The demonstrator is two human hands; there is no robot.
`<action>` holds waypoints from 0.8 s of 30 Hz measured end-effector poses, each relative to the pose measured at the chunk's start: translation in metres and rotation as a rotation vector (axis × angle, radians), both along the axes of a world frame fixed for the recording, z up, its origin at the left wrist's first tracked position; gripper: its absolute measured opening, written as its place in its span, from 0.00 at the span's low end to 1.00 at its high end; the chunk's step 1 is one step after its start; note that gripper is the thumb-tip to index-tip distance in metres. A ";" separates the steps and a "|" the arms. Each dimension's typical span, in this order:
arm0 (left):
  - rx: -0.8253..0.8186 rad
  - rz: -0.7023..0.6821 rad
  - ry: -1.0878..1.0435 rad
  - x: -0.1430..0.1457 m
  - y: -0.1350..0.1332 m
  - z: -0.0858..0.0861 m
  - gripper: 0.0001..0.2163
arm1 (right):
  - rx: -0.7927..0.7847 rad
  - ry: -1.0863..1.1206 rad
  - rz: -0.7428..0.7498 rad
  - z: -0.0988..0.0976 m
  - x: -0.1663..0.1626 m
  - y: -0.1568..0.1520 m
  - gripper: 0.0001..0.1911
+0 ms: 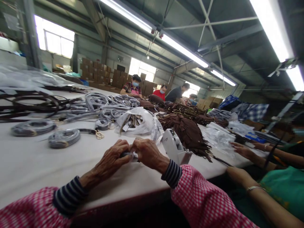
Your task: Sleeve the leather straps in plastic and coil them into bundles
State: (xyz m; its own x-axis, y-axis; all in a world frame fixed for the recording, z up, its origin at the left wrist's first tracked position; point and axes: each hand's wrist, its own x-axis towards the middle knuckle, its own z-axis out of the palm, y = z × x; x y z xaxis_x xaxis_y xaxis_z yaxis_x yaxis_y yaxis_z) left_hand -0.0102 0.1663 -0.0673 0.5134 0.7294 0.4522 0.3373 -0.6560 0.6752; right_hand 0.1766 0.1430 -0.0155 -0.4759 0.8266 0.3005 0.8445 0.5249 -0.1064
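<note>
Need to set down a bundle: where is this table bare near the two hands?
Bare table lies left of the left hand, bordered by the grey strap coils and the near edge. Crowded: ahead of the right hand sit the plastic bag, white device and brown fringe pile. Both hands pinch a small piece.

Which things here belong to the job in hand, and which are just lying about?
In hand: left hand and right hand, both pinching a small grey piece.

Lying about: coiled grey straps, clear bag of pieces, white device, brown tassel pile, dark brown straps.
</note>
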 end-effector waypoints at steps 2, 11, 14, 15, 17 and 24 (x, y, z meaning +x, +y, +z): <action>0.003 0.009 -0.011 -0.001 -0.001 0.001 0.12 | -0.092 0.274 -0.065 -0.006 -0.002 0.005 0.07; -0.024 0.022 -0.043 -0.005 -0.004 0.009 0.12 | -0.576 0.825 -0.068 0.023 0.049 -0.038 0.09; -0.045 0.002 -0.084 -0.004 -0.007 0.014 0.13 | -0.660 0.740 -0.156 0.032 0.089 -0.093 0.11; -0.051 -0.008 -0.099 -0.003 -0.009 0.015 0.13 | -0.744 0.654 -0.184 0.032 0.102 -0.110 0.10; -0.067 -0.030 -0.120 -0.002 -0.012 0.017 0.13 | -0.903 0.430 -0.186 0.029 0.121 -0.136 0.07; -0.018 -0.113 -0.051 0.000 -0.012 0.004 0.14 | -0.377 0.495 -0.039 0.014 0.081 -0.106 0.14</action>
State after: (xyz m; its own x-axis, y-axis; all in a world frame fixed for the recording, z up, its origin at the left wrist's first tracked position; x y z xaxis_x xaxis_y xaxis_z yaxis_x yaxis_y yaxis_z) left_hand -0.0106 0.1543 -0.0634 0.5699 0.6759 0.4672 0.2267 -0.6759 0.7012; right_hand 0.2576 0.0372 -0.0018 -0.3221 0.9328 0.1614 0.6653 0.3444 -0.6624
